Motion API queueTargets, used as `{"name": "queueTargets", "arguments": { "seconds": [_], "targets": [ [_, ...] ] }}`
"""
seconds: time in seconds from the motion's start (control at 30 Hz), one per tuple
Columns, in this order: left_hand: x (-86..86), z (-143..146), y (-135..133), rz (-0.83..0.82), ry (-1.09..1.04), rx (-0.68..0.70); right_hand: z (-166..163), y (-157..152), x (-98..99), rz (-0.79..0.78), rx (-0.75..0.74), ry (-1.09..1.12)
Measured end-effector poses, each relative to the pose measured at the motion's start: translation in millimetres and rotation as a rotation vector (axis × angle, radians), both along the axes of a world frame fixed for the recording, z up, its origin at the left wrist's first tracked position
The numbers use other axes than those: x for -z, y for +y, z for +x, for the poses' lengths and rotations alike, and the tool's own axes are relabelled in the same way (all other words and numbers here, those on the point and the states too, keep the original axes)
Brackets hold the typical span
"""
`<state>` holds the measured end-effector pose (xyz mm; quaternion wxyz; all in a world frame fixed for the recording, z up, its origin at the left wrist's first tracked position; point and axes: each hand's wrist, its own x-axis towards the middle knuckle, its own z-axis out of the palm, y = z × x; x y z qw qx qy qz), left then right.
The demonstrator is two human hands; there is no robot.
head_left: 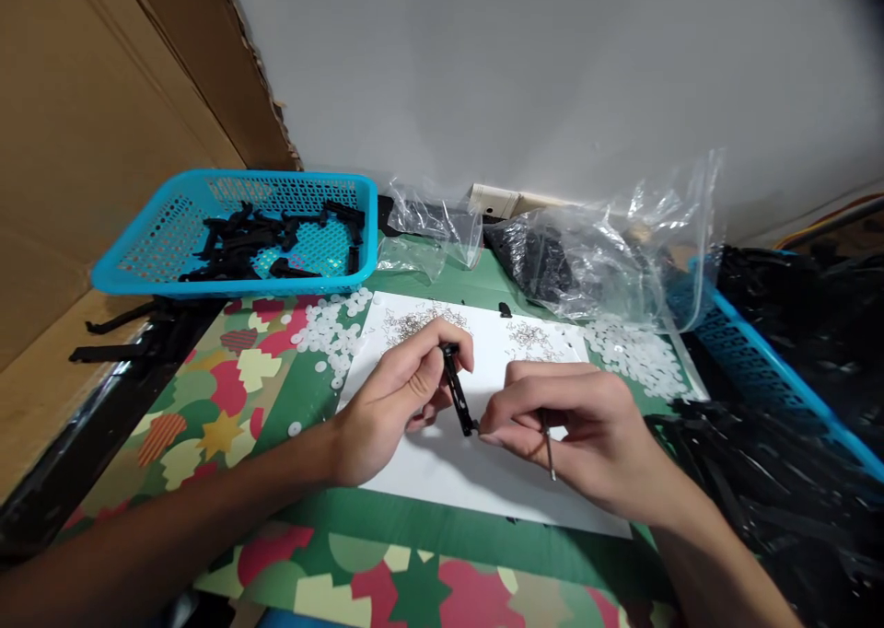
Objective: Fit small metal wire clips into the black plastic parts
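Observation:
My left hand [407, 379] is closed around a narrow black plastic part [457, 390] with slots along it, tilted over the white paper [414, 467]. The thumb and forefinger of my right hand [563, 416] are pinched together at the lower end of that part; whatever is between the tips is too small to make out. Tucked under the curled fingers of the same hand is a thin metal rod-like tool [551, 453], pointing down. Small thin metal pieces [531, 336] lie scattered on the paper beyond my hands.
White round discs [328, 333] lie left of the paper, more discs [632, 359] right. A blue basket [235, 285] with black parts stands back left. Clear plastic bags [608, 250] lie at the back. Black parts [746, 490] and another blue basket [780, 370] crowd the right.

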<state>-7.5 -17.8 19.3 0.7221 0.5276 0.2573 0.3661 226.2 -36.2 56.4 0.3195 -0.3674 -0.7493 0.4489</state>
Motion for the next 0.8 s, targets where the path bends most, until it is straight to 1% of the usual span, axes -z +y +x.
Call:
{"name": "queueTargets", "arguments": {
  "seconds": [0.2, 0.4, 0.63, 0.8],
  "targets": [
    [1.3, -1.8, 0.7, 0.026, 0.050, 0.004, -2.5, -0.4, -4.9, 0.038, -0.071, -0.077],
    [3.2, -2.4, 2.3, 0.046, 0.067, -0.002, -5.1, -2.4, -8.6, 0.065, -0.067, -0.117],
    [2.2, -2.7, 3.9, 0.063, 0.055, 0.008, -7.7, -3.4, -4.7, 0.052, -0.089, -0.172],
    [1.4, -3.7, 4.5, 0.057, 0.062, -0.015, -6.2, -2.9, -4.2, 0.105, -0.049, -0.169]
  ]
}}
